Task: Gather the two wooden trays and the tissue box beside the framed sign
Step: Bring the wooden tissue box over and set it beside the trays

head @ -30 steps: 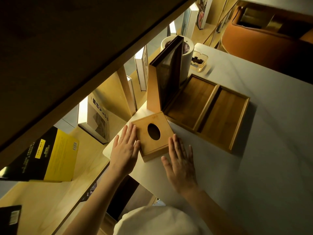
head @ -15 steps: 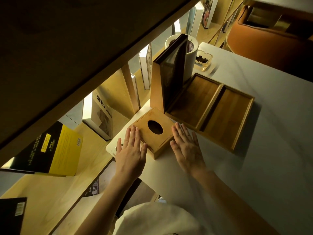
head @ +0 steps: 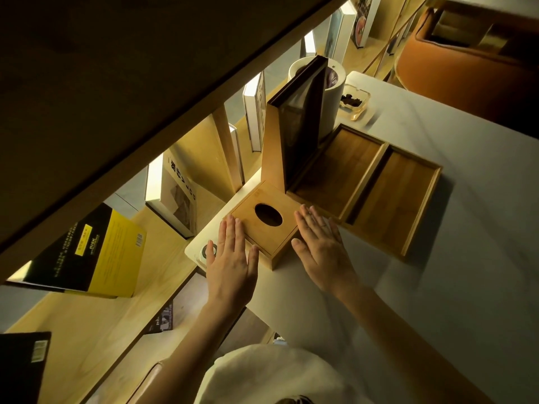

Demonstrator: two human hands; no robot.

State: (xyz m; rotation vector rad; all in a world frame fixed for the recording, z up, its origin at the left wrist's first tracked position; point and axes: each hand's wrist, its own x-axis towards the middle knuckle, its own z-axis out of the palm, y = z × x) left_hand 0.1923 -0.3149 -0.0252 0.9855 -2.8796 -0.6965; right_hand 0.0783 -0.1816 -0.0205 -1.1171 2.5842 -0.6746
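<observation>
Tissue box (head: 264, 221): square, light wood, flat lid with a dark oval hole near its centre; thin seam line runs round the lid edge. Sits on the white table (head: 437, 287), at the table's corner nearest the shelves. Its far corner touches the sign (head: 294, 135), which stands upright at the box's 12 o'clock, dark face, wood-coloured edge.

Two trays (head: 370, 185), shallow, raised rims, same wood tone, lie side by side and touching, at the box's 2 o'clock, against the sign's base.

Left hand (head: 230, 263): flat, fingers straight and close together, pressed along the box's left side. Right hand (head: 320, 246): flat, fingers slightly spread, against the box's right side, fingertips reaching the near tray's rim. Neither hand curls around anything.

White cylinder (head: 332, 97) behind the sign.
</observation>
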